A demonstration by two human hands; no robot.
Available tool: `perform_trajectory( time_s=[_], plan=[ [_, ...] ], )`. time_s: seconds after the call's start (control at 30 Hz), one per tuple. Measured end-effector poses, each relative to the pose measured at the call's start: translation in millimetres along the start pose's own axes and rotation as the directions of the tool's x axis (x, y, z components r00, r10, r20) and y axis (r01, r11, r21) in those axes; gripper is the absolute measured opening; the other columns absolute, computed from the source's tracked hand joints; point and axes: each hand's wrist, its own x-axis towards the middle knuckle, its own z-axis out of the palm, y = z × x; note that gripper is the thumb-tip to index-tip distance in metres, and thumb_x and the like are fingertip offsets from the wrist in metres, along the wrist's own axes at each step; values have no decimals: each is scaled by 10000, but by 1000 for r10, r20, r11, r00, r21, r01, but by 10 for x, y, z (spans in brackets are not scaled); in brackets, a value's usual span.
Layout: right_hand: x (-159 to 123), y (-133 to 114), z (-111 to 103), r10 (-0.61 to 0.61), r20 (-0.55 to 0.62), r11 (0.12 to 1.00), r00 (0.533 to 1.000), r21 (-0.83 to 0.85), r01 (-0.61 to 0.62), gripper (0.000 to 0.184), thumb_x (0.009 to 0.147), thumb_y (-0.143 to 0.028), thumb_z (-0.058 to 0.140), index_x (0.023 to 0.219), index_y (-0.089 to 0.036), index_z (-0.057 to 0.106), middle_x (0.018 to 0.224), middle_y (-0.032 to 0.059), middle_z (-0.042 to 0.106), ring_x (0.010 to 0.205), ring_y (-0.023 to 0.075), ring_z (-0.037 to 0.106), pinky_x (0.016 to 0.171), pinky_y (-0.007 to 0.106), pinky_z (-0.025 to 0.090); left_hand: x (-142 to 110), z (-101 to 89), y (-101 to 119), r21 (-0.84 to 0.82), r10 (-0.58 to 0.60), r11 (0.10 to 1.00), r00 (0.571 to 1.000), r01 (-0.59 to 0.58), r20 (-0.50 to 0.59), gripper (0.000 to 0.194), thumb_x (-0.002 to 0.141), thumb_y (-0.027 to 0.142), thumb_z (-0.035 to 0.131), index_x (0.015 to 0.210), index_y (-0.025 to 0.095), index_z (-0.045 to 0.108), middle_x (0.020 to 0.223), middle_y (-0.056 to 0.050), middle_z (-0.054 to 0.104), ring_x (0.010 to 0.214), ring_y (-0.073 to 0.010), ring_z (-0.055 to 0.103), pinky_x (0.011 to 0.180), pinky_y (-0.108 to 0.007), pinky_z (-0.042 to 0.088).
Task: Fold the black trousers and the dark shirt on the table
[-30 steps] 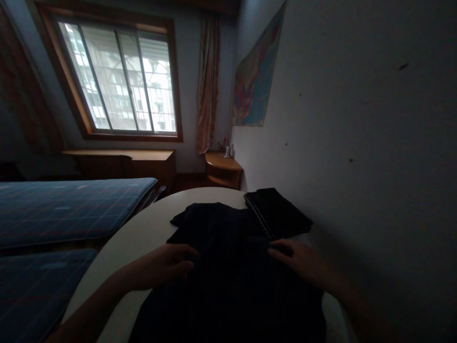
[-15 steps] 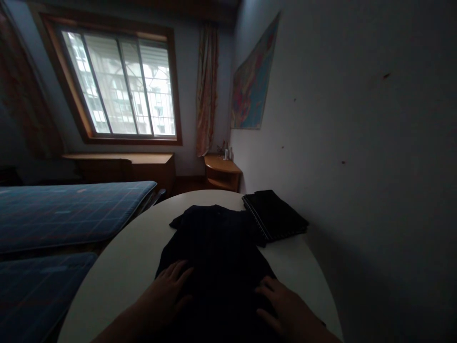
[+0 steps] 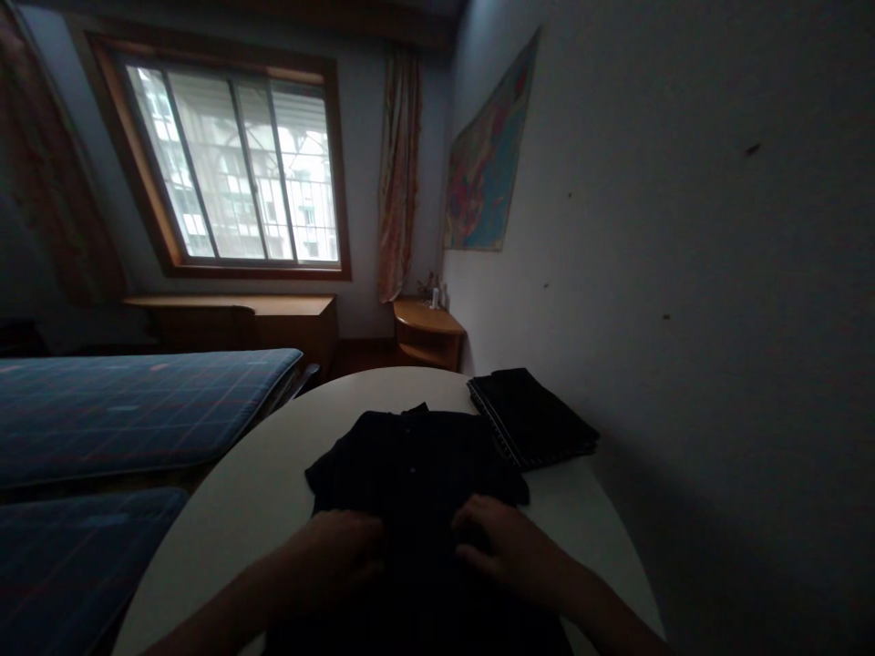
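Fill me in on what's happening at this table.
A person has the left hand and right hand on a dark short-sleeved shirt, laid out on a round white table. It's too dark to tell whether either hand grips it. A folded black cloth lies toward the table's far right edge.

Window (image 3: 239, 164): glaring pale light at upper left, the only light source in view, detail beyond the panes washed out.
Wall (image 3: 615, 219): dim grey, falling to near black toward the lower right.
Desk (image 3: 252, 492): dull, a little brighter along its far rim.
Shirt (image 3: 416, 474): underexposed, folds mostly lost in near-black.
Folded cloth (image 3: 533, 415): black, its pale edging alone standing out.
Map (image 3: 488, 164): muted, its print too soft to read.
Left curtain (image 3: 61, 182): murky, slanting with the distortion at the frame's edge.
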Motion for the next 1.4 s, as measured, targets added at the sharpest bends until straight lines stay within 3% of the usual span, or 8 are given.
perform_trajectory(
  time_s=[0.17, 0.4, 0.63, 0.73, 0.87, 0.93, 1.2, 1.4],
  plan=[
    [408, 219, 99, -15, -84, 986, 996, -168, 1, 637, 842, -345, 687, 1420, -162, 490, 1414, 145, 519, 1305, 287, 456, 1097, 440, 353, 493, 45, -204, 158, 1, 986, 951, 50, -308, 591, 921, 340, 483, 1489, 208, 383, 1542, -119, 379, 1402, -312, 367, 1149, -485, 311],
    [136, 136, 388, 62, -10, 972, 998, -224, -63, 180, 865, -160, 596, 1021, -173, 683, 1086, 84, 675, 1038, 239, 611, 903, 333, 476, 79, 411, -285, 123, -85, 987, 983, 106, -165, 428, 871, 287, 520, 1288, 223, 587, 1370, -106, 543, 1259, -296, 497, 1079, -447, 395],
    [-146, -101, 252, 6, 357, 998, 934, -61, 17, 68, 788, -250, 660, 804, -237, 725, 747, -12, 719, 630, 146, 651, 524, 206, 375, -276, 26, 13, -112, 12, 994, 990, 4, 142, 176, 855, 333, 548, 935, 259, 686, 934, -17, 708, 840, -216, 669, 703, -309, 484],
    [52, -109, 130, 13, 167, 994, 986, -106, 5, 102, 823, -266, 618, 820, -230, 713, 770, 1, 722, 652, 157, 650, 568, 225, 398, -46, -119, -50, -104, -49, 994, 996, 41, -78, 219, 920, 327, 451, 898, 237, 649, 873, -15, 701, 789, -186, 659, 670, -277, 455],
    [499, 83, 10, 64, -234, 981, 970, -164, -104, 223, 896, -222, 524, 1057, -195, 676, 1064, 77, 713, 978, 214, 652, 870, 306, 460, 389, -121, -317, -70, -226, 973, 853, 219, -470, 310, 947, 370, 416, 1149, 216, 592, 1189, -90, 665, 1009, -230, 650, 853, -333, 467],
    [686, 226, -17, 107, -317, 959, 942, -216, -182, 282, 942, -251, 485, 1155, -158, 645, 1179, 125, 679, 1113, 249, 610, 968, 352, 426, 571, -75, -455, -174, -355, 935, 807, 310, -472, 466, 932, 443, 447, 1317, 186, 508, 1273, -135, 631, 1065, -268, 645, 896, -374, 468],
    [992, 608, 12, 431, -170, 847, 886, -265, -462, 361, 1008, -359, 397, 1044, -155, 693, 1095, 150, 712, 1033, 248, 662, 830, 319, 451, 856, 69, -594, -616, -413, 762, 883, 200, -224, 527, 944, 463, 343, 1340, 132, 455, 1251, -163, 655, 1132, -275, 640, 938, -392, 490],
    [1069, 630, 2, 423, 27, 883, 906, -234, -406, 179, 801, -273, 699, 956, -187, 725, 1004, 71, 742, 934, 211, 685, 696, 237, 435, 694, -7, -664, -759, -113, 640, 962, -121, -249, 373, 799, 336, 561, 1139, 212, 471, 1118, -84, 694, 901, -216, 686, 709, -303, 539]
  ],
)
